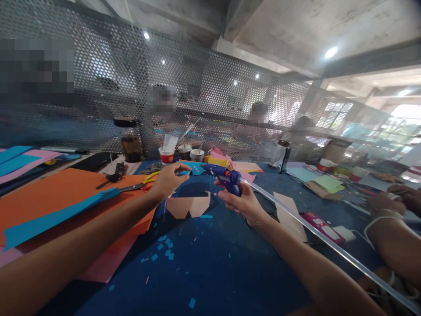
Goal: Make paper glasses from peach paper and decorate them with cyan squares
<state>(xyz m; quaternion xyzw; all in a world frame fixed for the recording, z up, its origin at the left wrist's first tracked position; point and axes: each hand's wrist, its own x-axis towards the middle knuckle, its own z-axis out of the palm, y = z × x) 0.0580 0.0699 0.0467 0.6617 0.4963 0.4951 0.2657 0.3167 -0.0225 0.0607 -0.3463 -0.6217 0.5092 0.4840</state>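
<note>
My right hand [245,202] is wrapped round the handle of a blue glue gun [219,170], its nozzle pointing left. A long clear glue stick [315,235] runs out of its back, past my right forearm. My left hand [171,179] is held in front of the nozzle, thumb and fingertips brought together in a pinch. Anything between those fingertips is too small to make out. Below and between my hands lies a tan glasses-shaped paper cutout [189,207]. Blue paper with small pale squares [196,168] shows just behind the nozzle. Scissors [136,186] with yellow-orange handles lie beside my left wrist.
Orange sheets [59,193] and a blue paper strip [62,217] cover the left side. Small blue scraps [168,242] dot the table [204,281]. Paper cups [166,156] and a jar [130,142] stand by the mesh partition [204,92]. A co-worker's hands [388,202] are at right.
</note>
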